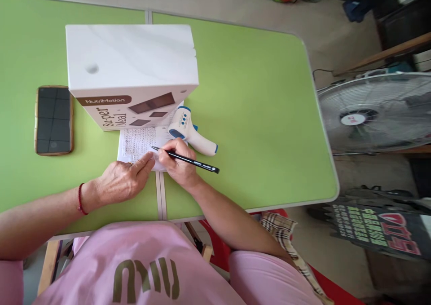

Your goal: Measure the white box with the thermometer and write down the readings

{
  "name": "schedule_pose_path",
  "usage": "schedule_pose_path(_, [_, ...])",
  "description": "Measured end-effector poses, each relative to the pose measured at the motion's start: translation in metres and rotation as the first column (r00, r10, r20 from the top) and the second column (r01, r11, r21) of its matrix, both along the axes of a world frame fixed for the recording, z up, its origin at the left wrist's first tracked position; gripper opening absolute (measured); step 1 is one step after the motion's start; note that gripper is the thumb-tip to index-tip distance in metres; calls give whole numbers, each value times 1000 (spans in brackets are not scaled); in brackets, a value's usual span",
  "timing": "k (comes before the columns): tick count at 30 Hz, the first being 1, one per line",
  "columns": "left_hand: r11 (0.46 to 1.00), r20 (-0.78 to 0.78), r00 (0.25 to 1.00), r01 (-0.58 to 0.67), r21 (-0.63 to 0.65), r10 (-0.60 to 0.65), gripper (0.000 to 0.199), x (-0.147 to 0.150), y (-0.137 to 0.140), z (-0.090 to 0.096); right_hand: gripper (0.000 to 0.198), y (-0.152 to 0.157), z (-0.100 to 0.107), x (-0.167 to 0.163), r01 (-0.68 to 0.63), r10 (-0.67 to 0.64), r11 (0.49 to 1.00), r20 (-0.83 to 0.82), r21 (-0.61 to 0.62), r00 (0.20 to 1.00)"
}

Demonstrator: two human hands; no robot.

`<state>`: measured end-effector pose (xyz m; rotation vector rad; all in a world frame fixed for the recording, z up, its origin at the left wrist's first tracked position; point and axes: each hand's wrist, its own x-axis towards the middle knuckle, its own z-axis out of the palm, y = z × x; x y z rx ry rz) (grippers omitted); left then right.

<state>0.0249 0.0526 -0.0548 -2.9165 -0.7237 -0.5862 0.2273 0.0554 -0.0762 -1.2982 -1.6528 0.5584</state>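
Note:
A black pen (198, 163) is pinched in my right hand (180, 163), its tip angled left onto a sheet of paper (134, 143) covered in small handwriting. My left hand (123, 179) lies on the lower edge of that sheet, index finger stretched toward the pen tip and no object in its grasp. On the far part of the paper stands a white box (134, 58) marked NutriMotion, hiding some of the sheet. A white and blue infrared thermometer (191, 134) rests just beyond my right hand, overlapping the paper's right side.
The green folding table (256, 116) has a seam down its middle. A phone in a tan case (54, 121) lies left of the box. Past the table's right edge are a fan (357, 116) and a dark printed sign (377, 228).

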Motion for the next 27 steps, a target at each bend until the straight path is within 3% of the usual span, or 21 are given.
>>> schedule_pose_path(8, [1000, -58, 998, 0, 15, 1, 41, -1, 0, -1, 15, 0, 0, 1, 6, -5, 999, 20, -49, 1000])
schedule_pose_path(15, [1000, -25, 1000, 4, 6, -4, 39, 0, 0, 0, 15, 0, -2, -1, 58, -59, 998, 15, 13, 998])
schedule_pose_path(27, [1000, -61, 998, 5, 15, -4, 41, -2, 1, -2, 18, 0, -1, 1, 40, -39, 999, 44, -17, 998])
